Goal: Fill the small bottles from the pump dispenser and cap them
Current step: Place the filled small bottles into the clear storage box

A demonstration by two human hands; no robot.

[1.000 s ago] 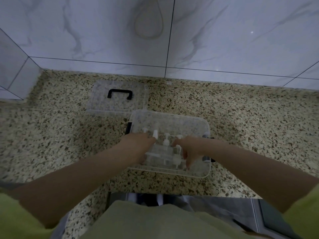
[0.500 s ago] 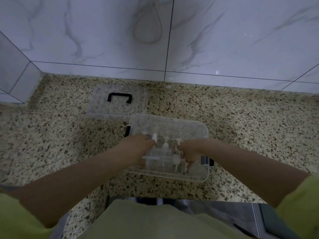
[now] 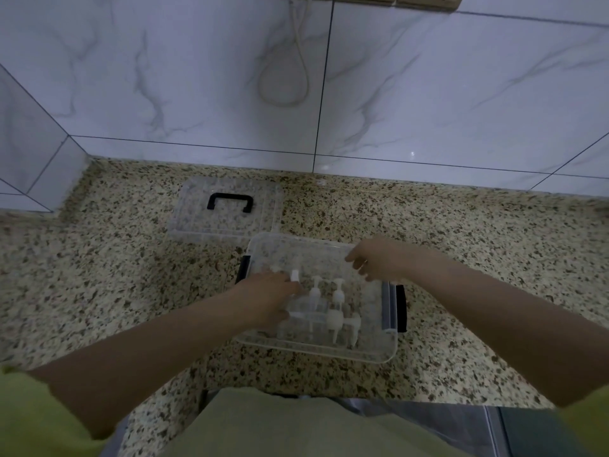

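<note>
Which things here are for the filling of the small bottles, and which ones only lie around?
For the job:
- small bottles with pump tops, in the box
- clear box holding them
- left hand, down among the bottles
- right hand, above the box's far right part

Just lying about:
- box lid with black handle, flat on the counter
- white cord on the tiled wall

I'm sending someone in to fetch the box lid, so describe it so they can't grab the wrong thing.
On the speckled stone counter, look toward the marble-tiled wall. The lid lies flat there, just behind the open clear box holding the small pump bottles. It is a clear, shallow rectangle and the only piece with a black handle on top.
</note>
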